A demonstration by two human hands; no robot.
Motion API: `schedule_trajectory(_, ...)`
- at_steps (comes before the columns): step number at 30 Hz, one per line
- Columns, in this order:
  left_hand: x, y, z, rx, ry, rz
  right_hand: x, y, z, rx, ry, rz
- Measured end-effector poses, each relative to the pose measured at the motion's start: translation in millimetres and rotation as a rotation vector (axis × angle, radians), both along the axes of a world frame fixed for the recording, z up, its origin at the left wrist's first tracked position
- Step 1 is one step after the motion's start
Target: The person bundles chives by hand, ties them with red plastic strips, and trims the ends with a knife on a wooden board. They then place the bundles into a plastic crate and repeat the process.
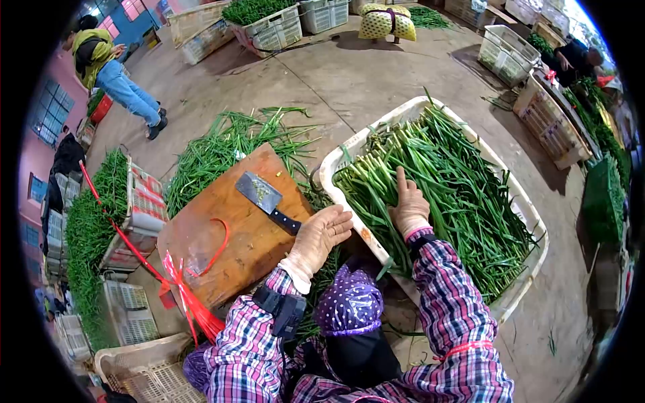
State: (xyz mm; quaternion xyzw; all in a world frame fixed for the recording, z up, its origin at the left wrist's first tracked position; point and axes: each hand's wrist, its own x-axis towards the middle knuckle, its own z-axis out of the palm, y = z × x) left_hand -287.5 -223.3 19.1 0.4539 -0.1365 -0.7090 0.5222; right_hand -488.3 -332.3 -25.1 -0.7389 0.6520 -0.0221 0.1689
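My left hand (321,236), in a pale glove, is open with its fingers extended, near the black handle of a cleaver (260,193). The cleaver lies flat on a wooden board (201,232). A curled red strip (225,247) is on the board too. My right hand (410,205), also gloved, reaches over a white crate (334,181) full of long green stalks (463,201). Its index finger is stretched out over the pale stalk ends, and the other fingers are bent, partly hidden among the stalks. Whether that hand grips any stalks is unclear.
Loose greens (201,161) lie on the floor behind the board. Red strips (195,305) hang at its near left corner. Stacked crates (144,191) stand left, an empty crate (158,376) lower left. A person (111,67) stands at upper left; another person (578,60) is at upper right.
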Motion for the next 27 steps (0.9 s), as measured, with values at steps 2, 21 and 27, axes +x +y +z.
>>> schedule_trajectory(2, -3.2, -6.4, -3.3, 0.016, 0.029, 0.073, 1.8, 3.8, -9.8, -0.086, 0.005, 0.023)
schedule_trajectory(21, -34.2, -41.0, -31.6, -0.042, 0.133, 0.182, -14.1, -22.9, -4.9, 0.04, -0.331, -0.092)
schedule_trajectory(27, -49.0, -53.8, -20.8, -0.131, -0.164, 0.015, -50.2, -26.3, -24.3, 0.147, -1.315, -0.018)
